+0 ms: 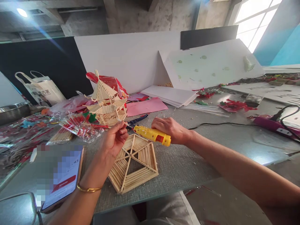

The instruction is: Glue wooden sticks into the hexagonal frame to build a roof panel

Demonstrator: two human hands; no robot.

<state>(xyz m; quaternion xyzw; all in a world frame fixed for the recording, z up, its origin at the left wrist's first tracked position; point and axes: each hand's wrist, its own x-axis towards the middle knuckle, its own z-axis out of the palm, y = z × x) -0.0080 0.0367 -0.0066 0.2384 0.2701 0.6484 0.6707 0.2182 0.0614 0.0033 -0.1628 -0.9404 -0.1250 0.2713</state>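
My right hand [169,127] is wrapped round a yellow hot glue gun [150,134], its nozzle pointing left. My left hand [117,136] pinches a short wooden stick [126,123] close to the nozzle; most of the stick is hidden by the fingers. Below both hands a six-sided frame [140,181] of pale wooden sticks lies flat, its spokes meeting in the middle and its sections filled with stick rows, with gaps around the centre. Behind the left hand stands a small stick pagoda [105,90] with a pointed roof. Dark-handled pliers [139,119] lie just beyond the nozzle.
A phone [63,181] leans at the left near the table edge. Plastic-wrapped red-tipped sticks [79,126] and scraps crowd the left side. Pink paper [147,106] and white boards [172,95] lie behind. A black cable [211,124] runs to a purple power strip [274,126] at right.
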